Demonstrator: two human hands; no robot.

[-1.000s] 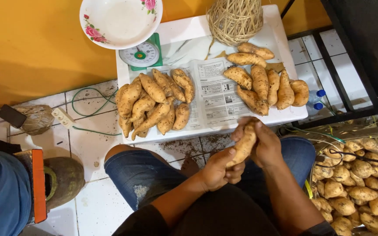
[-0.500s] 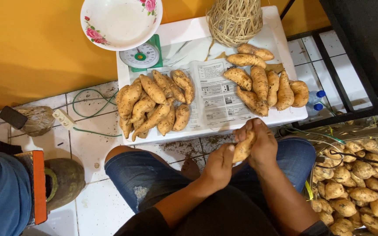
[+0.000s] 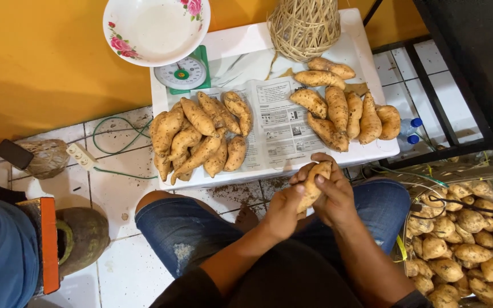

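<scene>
Fingers first: both hands were closed around one sweet potato (image 3: 313,183), held upright over the lap, just off the near edge of the white box (image 3: 246,43). The left hand (image 3: 283,211) cupped its lower half from below, fingers curled narrow. The right hand (image 3: 333,197) wrapped the upper side, thumb pressed on the skin near the tip. I couldn't tell how firm either grip was.

Risks as I judged them from here:
- The potato looked dusty, and only its tip showed above the fingers. If a thumb pushed hard, it could slide out and drop between the knees onto the tile floor (image 3: 115,188).
- It sat close to the near edge of the newspaper (image 3: 281,122). A loose elbow or a forward jerk could catch the paper and drag it.
- The left pile (image 3: 201,137) reached the near left edge of the box; several potatoes lay close to it. A pulled paper could roll them off.
- The right pile (image 3: 343,111) lay toward the right edge, also near the drop.
- The sack of potatoes (image 3: 463,239) crowded the right knee, leaving little room to swing that arm.
</scene>
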